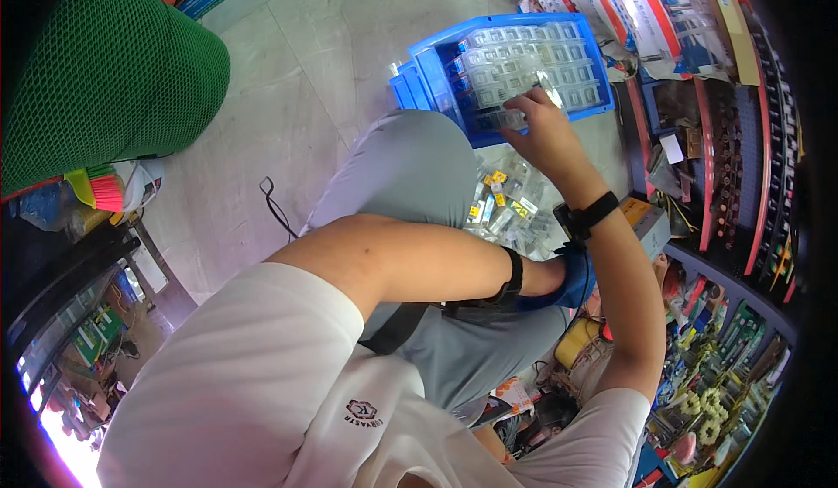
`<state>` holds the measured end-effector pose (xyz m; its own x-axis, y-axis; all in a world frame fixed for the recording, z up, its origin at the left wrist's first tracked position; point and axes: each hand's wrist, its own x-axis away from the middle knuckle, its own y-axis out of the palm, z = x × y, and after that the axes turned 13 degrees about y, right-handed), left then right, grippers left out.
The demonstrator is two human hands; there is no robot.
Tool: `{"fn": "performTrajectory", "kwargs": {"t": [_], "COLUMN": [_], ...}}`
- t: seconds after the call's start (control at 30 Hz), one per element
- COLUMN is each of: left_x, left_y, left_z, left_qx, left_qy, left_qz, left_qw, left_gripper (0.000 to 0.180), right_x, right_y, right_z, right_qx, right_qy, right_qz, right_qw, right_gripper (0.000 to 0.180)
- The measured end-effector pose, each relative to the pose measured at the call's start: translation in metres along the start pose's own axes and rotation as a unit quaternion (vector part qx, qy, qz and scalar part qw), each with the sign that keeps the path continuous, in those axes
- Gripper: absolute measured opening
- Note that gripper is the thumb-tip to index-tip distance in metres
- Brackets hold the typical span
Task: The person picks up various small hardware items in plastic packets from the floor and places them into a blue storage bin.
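Note:
My right hand (543,128), with a dark watch on its wrist, is over a blue plastic bin (602,69). Its thumb and fingers close around a small clear plastic case (513,119) at the near edge of the rows. Similar clear cases (497,56) stand in several rows inside the bin. My left forearm crosses my bent knee, a black band around its wrist. The left hand (543,277) is beside a blue item (580,277) that I cannot make out; its fingers are hidden. Between the bin and that hand lies a pile of clear packets with yellow labels (506,200).
A big green mesh roll (113,69) stands at the far left, a red-bristled brush (106,191) below it. Red-and-white packages (642,12) are stacked at the far right. Shelves (705,165) with hanging parts line the right side. Mixed goods (707,401) crowd the lower right.

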<state>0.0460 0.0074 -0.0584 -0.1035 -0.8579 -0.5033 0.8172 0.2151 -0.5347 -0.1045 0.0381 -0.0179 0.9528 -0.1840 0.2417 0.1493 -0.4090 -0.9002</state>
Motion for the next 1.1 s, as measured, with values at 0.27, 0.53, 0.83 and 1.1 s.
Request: {"fn": "performTrajectory", "kwargs": {"t": [0.27,0.53,0.83,1.1], "left_x": [0.0,-0.007,-0.002,0.007], "left_y": [0.002,-0.001,-0.008,-0.005], "left_z": [-0.004,-0.018,-0.04,-0.043], "left_qx": [0.003,-0.002,-0.003,-0.001], "left_qy": [-0.013,-0.032,-0.062,-0.077], "left_qz": [0.002,0.018,0.032,0.025], "left_qw": [1.0,0.999,0.998,0.997], "left_gripper": [0.012,0.012,0.013,0.013], "right_x": [-0.006,-0.041,-0.085,-0.106], "right_y": [0.03,0.012,0.018,0.029], "right_z": [-0.001,-0.008,-0.009,-0.017], "right_qx": [0.074,0.019,0.139,0.241], "right_qy": [0.009,-0.127,-0.241,-0.239], "right_qz": [0.022,0.108,0.086,0.002], "right_qw": [0.997,0.986,0.956,0.941], "right_gripper": [0.032,0.037,0.031,0.018]}}
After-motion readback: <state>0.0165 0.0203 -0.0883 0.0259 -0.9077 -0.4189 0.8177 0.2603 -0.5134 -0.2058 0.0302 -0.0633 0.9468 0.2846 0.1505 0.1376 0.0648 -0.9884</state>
